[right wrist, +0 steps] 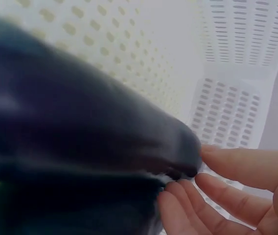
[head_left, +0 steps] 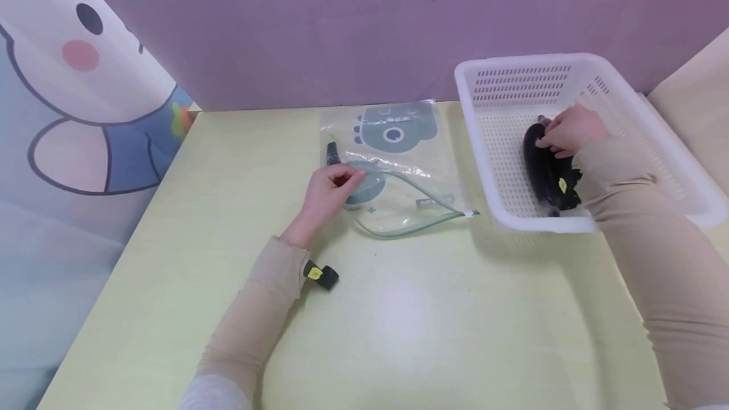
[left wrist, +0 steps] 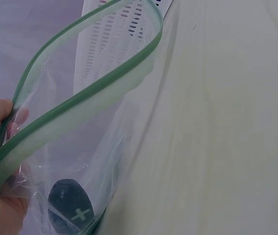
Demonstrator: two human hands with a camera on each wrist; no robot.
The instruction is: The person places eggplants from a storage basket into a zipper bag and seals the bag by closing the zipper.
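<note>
In the head view, my left hand [head_left: 330,195] pinches the rim of a clear zip bag [head_left: 398,163] between thumb and fingers. The bag lies on the table, its green-edged mouth [left wrist: 80,98] spread apart. A dark eggplant with a green tip [head_left: 333,153] shows behind the left hand, at the bag's left side; a dark rounded shape [left wrist: 70,205] appears through the plastic in the left wrist view. My right hand [head_left: 578,128] reaches into the white basket [head_left: 475,138] and grips the end of a dark eggplant [right wrist: 95,112]. Another eggplant [right wrist: 80,208] lies against it.
The basket stands at the table's back right, beside the bag. A purple panel [head_left: 342,30] rises behind the table [head_left: 398,334]. At the left hangs a cartoon-printed cloth [head_left: 85,144]. Black straps with yellow marks [head_left: 321,274] sit at both wrists.
</note>
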